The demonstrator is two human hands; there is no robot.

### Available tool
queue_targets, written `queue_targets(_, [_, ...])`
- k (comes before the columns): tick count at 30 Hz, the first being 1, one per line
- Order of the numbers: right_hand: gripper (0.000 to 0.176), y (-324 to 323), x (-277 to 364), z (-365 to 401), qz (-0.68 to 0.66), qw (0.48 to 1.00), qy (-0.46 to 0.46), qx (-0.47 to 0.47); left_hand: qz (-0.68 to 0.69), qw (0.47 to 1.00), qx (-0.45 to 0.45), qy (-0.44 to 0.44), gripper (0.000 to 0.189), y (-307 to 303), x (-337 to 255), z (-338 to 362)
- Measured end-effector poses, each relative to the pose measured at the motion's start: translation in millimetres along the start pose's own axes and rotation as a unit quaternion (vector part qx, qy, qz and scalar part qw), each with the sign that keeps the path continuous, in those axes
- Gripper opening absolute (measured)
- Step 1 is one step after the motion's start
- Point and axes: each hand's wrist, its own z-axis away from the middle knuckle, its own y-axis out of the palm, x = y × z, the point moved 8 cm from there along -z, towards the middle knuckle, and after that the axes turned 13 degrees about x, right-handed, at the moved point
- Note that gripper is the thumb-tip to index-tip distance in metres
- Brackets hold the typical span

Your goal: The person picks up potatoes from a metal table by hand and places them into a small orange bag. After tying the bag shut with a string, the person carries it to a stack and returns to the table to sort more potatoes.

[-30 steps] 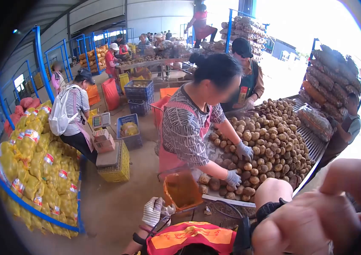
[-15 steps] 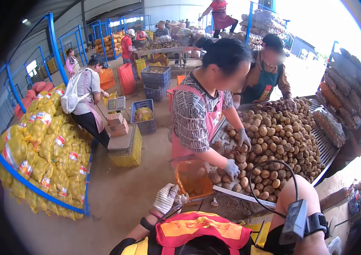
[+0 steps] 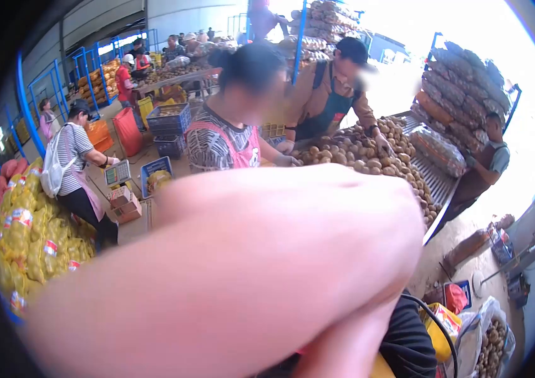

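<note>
Bare blurred arm or hand [image 3: 242,258] across lens, potatoes [image 3: 355,159] heaped on bench [image 3: 439,189] beyond it
Side of limb unclear; cannot tell if either of wearer's hands is released, clenched or gripping. Could go wrong: limb hides near part of bench, so a bump on the camera or bench edge might go unseen; loose, piled potatoes might roll off if pushed. Bench has metal slats, netted sack [image 3: 437,151] on them. Pink-apron person [image 3: 248,148] left of bench, green-apron person [image 3: 329,116] at its far side, reaching into pile. Left of bench: scale [image 3: 118,172], yellow net bags [image 3: 28,236], concrete floor. Right of bench: stacked sacks [image 3: 459,94], another person [image 3: 491,157]. Big shed, blue frames, glaring daylight behind bench
</note>
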Motion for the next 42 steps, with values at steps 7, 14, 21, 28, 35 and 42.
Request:
queue_targets(7, [0.018,81,-27,50,-0.084,0.844,-0.047,0.527,0.014,1.000,0.021,0.013,0.022,7,1,-6])
queue_targets(14, [0.019,66,-33,114,0.053,0.736,-0.125,0.663,0.046,0.998,0.040,0.030,0.020,8,-4,-4])
queue_targets(21, [0.046,-69,-103,125,0.403,0.625,0.093,0.662,0.020,0.904,0.052,0.424,0.019,2,-71,12])
queue_targets(28, [0.087,-201,-140,192,0.300,0.687,0.488,0.448,0.048,0.988,0.106,0.104,0.019,20,-144,-4])
queue_targets(35, [0.042,-196,-111,140,0.230,0.856,0.420,0.196,0.118,0.983,0.099,0.098,0.020,30,-141,-26])
queue_targets(42, [0.019,-1,7,5,-0.018,0.919,-0.034,0.392,0.132,0.986,0.098,0.032,0.022,28,-111,5])
